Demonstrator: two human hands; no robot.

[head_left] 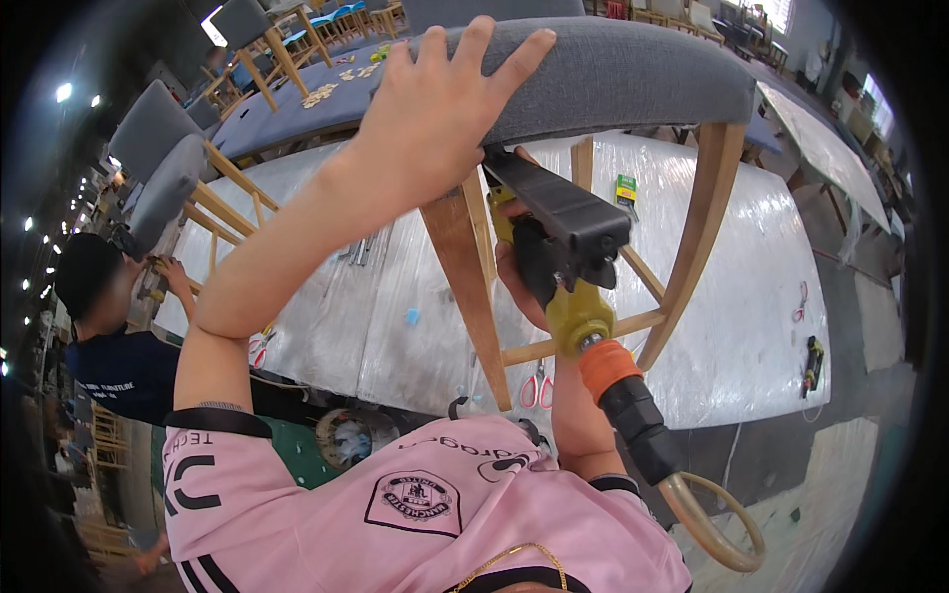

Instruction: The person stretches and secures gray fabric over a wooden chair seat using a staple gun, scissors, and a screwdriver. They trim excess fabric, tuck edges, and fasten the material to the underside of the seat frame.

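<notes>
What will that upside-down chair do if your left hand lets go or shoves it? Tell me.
The chair probably tips easily: it seems to rest on its padded grey seat edge with the wooden legs sticking out, steadied by the left hand. The frame looks stiff, and likely light for its size. The fabric should give good grip. The right hand holds a staple gun against it.

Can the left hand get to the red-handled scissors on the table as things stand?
Probably not without letting go. The left hand is spread flat on the grey chair seat up top, while the scissors lie low on the plastic-covered table, behind the wooden chair legs and the right hand's staple gun.
</notes>
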